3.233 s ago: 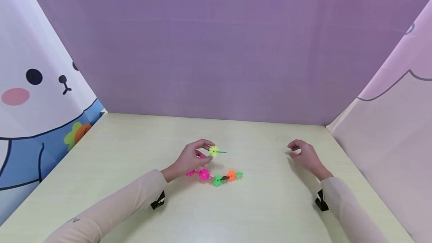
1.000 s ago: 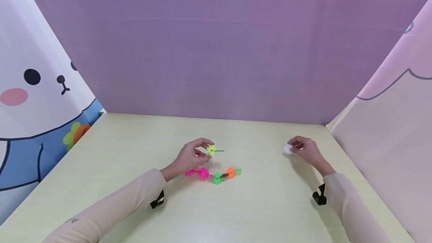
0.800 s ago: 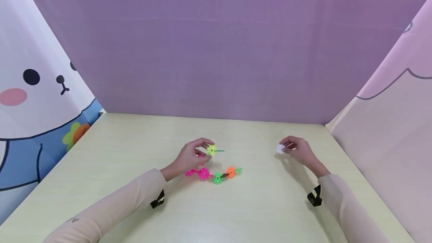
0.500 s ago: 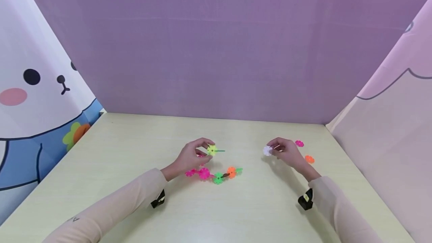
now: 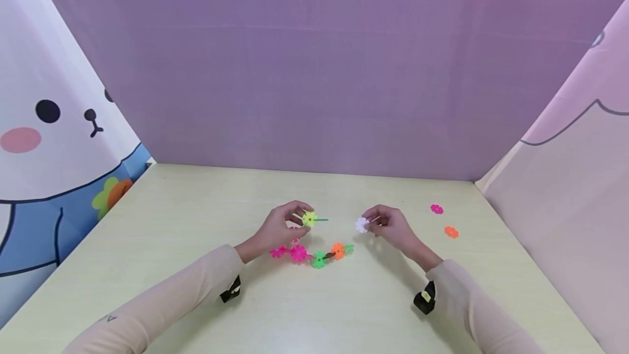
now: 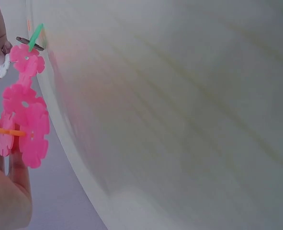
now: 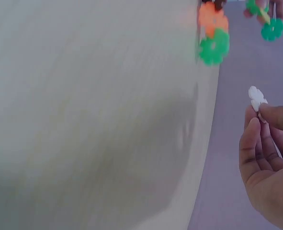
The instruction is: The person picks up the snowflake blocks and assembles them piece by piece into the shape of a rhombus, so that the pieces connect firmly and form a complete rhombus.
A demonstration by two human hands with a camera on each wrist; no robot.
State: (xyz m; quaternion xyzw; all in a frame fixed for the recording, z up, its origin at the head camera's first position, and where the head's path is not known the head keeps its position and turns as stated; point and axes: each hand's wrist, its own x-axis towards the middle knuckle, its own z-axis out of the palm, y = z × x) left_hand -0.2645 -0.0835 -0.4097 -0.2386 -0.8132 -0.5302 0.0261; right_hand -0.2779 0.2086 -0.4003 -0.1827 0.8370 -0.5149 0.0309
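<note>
My left hand (image 5: 275, 231) grips a linked chain of plastic snowflake discs. At the chain's upper end, a yellow disc (image 5: 310, 219) and a green disc seen edge-on (image 5: 321, 220) stick out past the fingertips. The chain curves down below the hand through pink discs (image 5: 298, 253), a green disc (image 5: 319, 259), a brown one and an orange disc (image 5: 338, 251) to a light green end disc (image 5: 349, 247). Between thumb and fingers, my right hand (image 5: 393, 228) pinches a white snowflake disc (image 7: 256, 96). A short gap separates it from the chain's upper green disc (image 7: 272, 29).
Two loose discs, one pink (image 5: 437, 209) and one orange (image 5: 451, 232), lie on the pale table (image 5: 314, 310) to the right. A purple panel (image 5: 314, 70) rises behind the table's far edge, with printed cloth at both sides.
The right hand picked up the white disc at the right and carried it left toward the chain. Its move uncovered the loose pink and orange discs. The left hand stays nearly still.
</note>
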